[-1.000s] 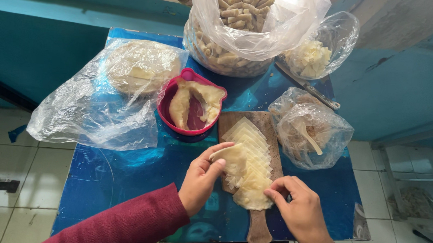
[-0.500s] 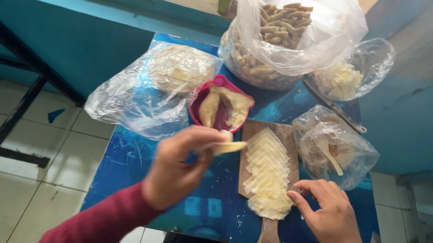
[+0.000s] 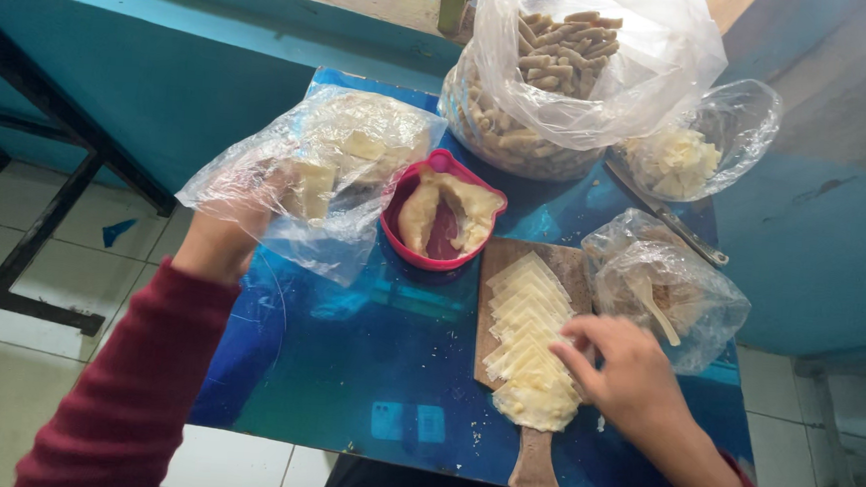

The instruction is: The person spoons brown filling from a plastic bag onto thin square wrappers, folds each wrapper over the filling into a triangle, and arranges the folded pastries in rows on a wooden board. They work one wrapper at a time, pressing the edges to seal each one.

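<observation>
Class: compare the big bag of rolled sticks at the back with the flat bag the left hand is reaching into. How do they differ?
The back bag stands tall, bulging with brown sticks; the flat bag lies spread, holding pale square sheets. The left hand is inside the flat bag; nothing touches the back bag. Both are clear plastic, open, on the blue table.

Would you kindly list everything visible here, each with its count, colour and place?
table: one, blue, centre
clear bags: four; dough sheets bag left, fried rolls bag back, pale pieces bag back right, spoon bag right
bowl: one, pink, middle
wooden board: one, brown, front right
stacked wrappers: several, pale yellow, on board
knife: one, between right bags
left hand: inside dough sheets bag
right hand: on stacked wrappers
</observation>
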